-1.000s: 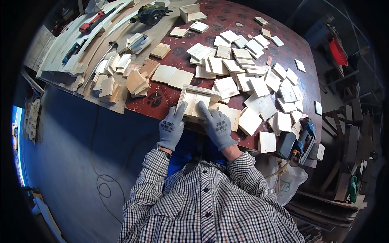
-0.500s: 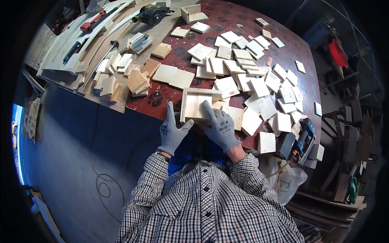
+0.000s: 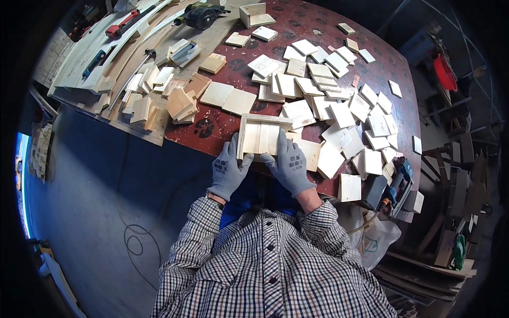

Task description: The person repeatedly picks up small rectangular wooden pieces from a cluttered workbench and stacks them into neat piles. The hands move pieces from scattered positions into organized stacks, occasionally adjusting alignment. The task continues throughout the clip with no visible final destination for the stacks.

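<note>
A small wooden box point(image 3: 261, 135), made of pale boards with a raised rim at its left and far sides, sits at the near edge of the red table. My left hand point(image 3: 228, 168), in a grey glove, grips its left side, with the thumb at the near corner. My right hand point(image 3: 290, 167), gloved the same way, holds the right side, its fingers upright along the boards and its thumb at the near edge. Just right of the box lies a wooden board point(image 3: 306, 152), partly behind my right hand.
Many loose wooden squares point(image 3: 339, 114) cover the red table point(image 3: 212, 142) to the right. A nail gun point(image 3: 395, 183) lies at the right edge. At the left are stacked blocks point(image 3: 181, 103), a hammer point(image 3: 150, 54) and a black-and-green power tool point(image 3: 201, 17).
My right hand has shifted from over the boards inside the box to its right side. My left fingers have closed in against the left side. The box has hardly moved.
</note>
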Demonstrator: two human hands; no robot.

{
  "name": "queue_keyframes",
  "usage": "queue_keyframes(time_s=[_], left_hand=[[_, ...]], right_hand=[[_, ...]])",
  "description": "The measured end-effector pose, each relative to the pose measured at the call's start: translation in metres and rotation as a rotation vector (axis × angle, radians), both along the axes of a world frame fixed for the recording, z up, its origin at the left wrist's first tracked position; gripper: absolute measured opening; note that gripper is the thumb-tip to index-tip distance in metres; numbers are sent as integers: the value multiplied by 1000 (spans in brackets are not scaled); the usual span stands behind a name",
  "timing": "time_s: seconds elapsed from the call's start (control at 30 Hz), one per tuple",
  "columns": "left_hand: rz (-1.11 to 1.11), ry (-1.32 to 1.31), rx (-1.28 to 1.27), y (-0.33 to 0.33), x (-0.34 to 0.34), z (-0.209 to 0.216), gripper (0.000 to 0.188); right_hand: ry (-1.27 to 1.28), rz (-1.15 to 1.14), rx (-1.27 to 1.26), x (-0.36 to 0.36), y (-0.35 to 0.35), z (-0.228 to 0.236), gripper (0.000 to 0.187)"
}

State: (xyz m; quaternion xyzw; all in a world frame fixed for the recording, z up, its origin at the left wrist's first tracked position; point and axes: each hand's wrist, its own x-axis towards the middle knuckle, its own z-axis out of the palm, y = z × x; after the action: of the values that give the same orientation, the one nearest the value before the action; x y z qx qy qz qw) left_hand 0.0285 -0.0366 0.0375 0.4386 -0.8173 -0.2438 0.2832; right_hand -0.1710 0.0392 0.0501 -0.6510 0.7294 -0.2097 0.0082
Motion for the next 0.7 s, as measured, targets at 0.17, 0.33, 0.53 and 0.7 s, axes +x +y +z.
queue_keyframes(time_s=[0.17,0.33,0.53,0.7], left_hand=[[-36,-26,-88,-9,0,-4,84],[-49,-96,-37,-13,2,-6,88],[-34,-89,34,-11,0,-3,86],[-45,-120,-8,-11,0,-7,92]], right_hand=[[-29,3,56,-3,-2,4,101],[-21,-6,92,-2,-2,9,97],[-39,-29,109,1,-4,7,96],[-72,-61,106,1,-3,2,97]])
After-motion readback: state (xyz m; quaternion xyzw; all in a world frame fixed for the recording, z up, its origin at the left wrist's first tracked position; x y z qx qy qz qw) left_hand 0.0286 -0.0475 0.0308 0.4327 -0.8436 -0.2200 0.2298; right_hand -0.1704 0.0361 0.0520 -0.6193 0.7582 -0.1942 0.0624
